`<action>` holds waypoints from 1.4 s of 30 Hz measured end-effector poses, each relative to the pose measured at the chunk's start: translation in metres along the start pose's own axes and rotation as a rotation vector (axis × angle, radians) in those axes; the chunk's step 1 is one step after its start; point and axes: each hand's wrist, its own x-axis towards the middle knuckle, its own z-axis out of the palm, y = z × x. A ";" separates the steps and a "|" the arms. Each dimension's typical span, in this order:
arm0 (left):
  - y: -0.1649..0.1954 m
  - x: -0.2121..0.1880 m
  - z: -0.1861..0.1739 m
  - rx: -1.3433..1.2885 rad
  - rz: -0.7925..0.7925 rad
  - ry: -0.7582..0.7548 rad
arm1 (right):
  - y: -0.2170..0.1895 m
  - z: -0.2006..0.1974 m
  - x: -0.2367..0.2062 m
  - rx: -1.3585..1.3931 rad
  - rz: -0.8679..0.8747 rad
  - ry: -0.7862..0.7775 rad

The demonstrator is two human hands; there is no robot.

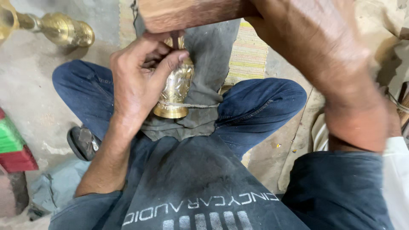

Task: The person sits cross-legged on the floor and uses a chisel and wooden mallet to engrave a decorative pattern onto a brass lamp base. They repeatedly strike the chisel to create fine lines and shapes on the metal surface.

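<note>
- Nearest the camera is the person's dark shirt [191, 187], with pale lettering across its front, filling the lower middle of the view.
- The right arm crosses the right side of the view. The right hand [306, 34] is large and somewhat blurred, closed around the end of a wooden block [191, 12] at the top edge; its fingers are out of sight, so how tightly it grips cannot be told.
- The left hand [140, 81] sits at centre, its fingers curled and pressed together around the upper part of an engraved brass vessel [177, 87], the thumb lying along the vessel's side.
- The brass vessel lies between the crossed legs in blue jeans [255, 106], on a grey cloth [204, 64] draped over the lap. Its round foot points toward the person and its neck toward the wooden block, which touches or hides the top.
- The vessel's mouth is covered, so what it holds cannot be told.
- A thin string [191, 105] runs across the cloth just above the vessel's foot.
- A dark sandal [83, 142] shows under the left knee, on the concrete floor [34, 93].
- A green and red object [12, 147] is at the left edge.
- Farther off, at top left, another brass piece [64, 29] lies on its side.
- A striped woven mat [247, 55] lies beyond the legs.
</note>
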 end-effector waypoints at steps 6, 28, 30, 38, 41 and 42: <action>0.003 0.039 -0.016 0.104 0.067 -0.381 | -0.022 0.050 -0.027 0.359 0.288 0.209; -0.018 0.043 0.028 -0.555 -0.035 0.278 | -0.101 0.117 -0.037 1.808 0.736 0.080; -0.024 0.035 0.037 -0.650 -0.047 0.377 | -0.095 0.107 -0.026 1.666 0.670 -0.083; -0.031 0.037 0.034 -0.850 -0.176 0.429 | -0.124 0.089 -0.013 1.211 0.662 0.140; -0.030 0.033 0.031 -0.754 -0.084 0.379 | -0.128 0.093 -0.019 1.268 0.720 0.152; -0.028 0.031 0.028 -0.689 -0.061 0.336 | -0.126 0.094 -0.023 1.378 0.810 0.098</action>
